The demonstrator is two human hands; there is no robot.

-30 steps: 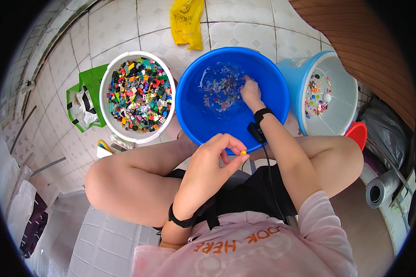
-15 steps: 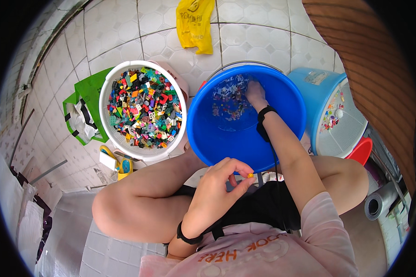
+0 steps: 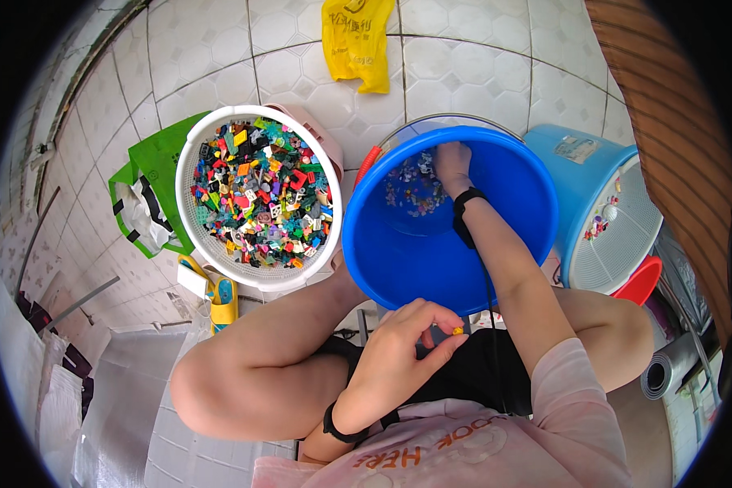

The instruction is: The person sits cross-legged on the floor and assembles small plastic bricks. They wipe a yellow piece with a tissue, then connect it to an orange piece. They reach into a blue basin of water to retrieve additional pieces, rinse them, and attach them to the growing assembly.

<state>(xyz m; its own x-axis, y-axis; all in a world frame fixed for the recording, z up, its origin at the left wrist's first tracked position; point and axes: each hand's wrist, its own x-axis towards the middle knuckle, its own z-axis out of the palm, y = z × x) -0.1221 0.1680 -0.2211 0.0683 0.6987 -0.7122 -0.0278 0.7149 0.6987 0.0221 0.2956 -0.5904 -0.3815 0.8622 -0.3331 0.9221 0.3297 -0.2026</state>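
Observation:
My left hand (image 3: 415, 342) is closed over my lap, its thumb and forefinger pinching a small yellow toy piece (image 3: 458, 331). Just beyond it stands a large blue tub (image 3: 398, 276), tilted toward me, with small multicoloured pieces (image 3: 415, 187) lying in water at its far left part. My right hand (image 3: 454, 167) reaches deep into this tub, beside those pieces and near the far wall; its fingers are hidden. To the left, a round white basket (image 3: 185, 191) is filled with mixed colourful toy building bricks (image 3: 260, 195).
A light-blue bucket (image 3: 557, 163) at the right bears a white strainer (image 3: 626, 252) with a few small pieces, beside a red container (image 3: 641, 281). A green bag (image 3: 167, 159) and yellow slippers (image 3: 224, 305) lie left. A yellow plastic bag (image 3: 358, 49) is on the far tiles.
The tub tips more toward me, and its water and pieces have shifted. My right hand has moved toward the tub's far wall. The left hand keeps its pinch on the yellow piece.

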